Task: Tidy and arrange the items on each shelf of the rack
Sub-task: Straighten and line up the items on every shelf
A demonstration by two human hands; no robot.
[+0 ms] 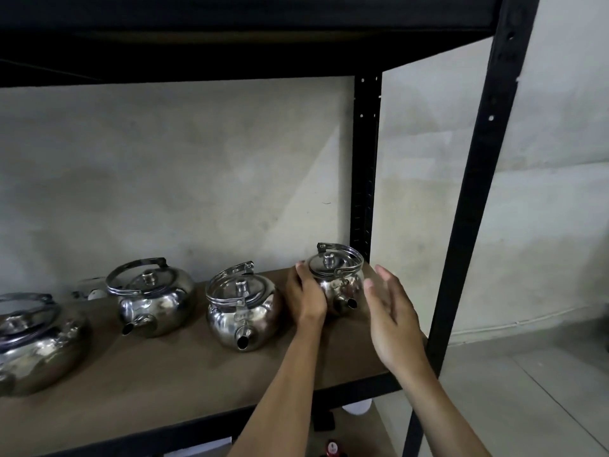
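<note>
Kettles of polished steel, four in number, stand in a row on the brown shelf (pixel 184 374) of a black metal rack (pixel 474 179), all upright with lids on and spouts facing the viewer.

The smallest kettle (pixel 339 285) sits at the 3 o'clock end of the row, near the rear right upright of the rack, its bail handle folded back over the lid. The left hand (pixel 304 296) rests against this kettle's left flank, fingers (pixel 301 268) curved round the body and in contact with it. The right hand (pixel 390 316) is held just beside the kettle at its 4 o'clock, palm turned toward it, fingers straight and relaxed, holding nothing; a gap shows between the hand and the steel.

At 9 o'clock from the small kettle stands a second kettle (pixel 242 308), close to the left hand's knuckles; contact cannot be determined. Further toward 9 o'clock stands a third kettle (pixel 153 300), its handle raised at a slant. The largest kettle (pixel 36 344) occupies the far 9 o'clock end, partly cut by the frame edge.

A small white object (pixel 94 291) lies behind the third kettle, too blurred to identify. On the lower shelf, at 6 o'clock, a white item (pixel 357 407) and a red item (pixel 333 449) show only in part.
</note>
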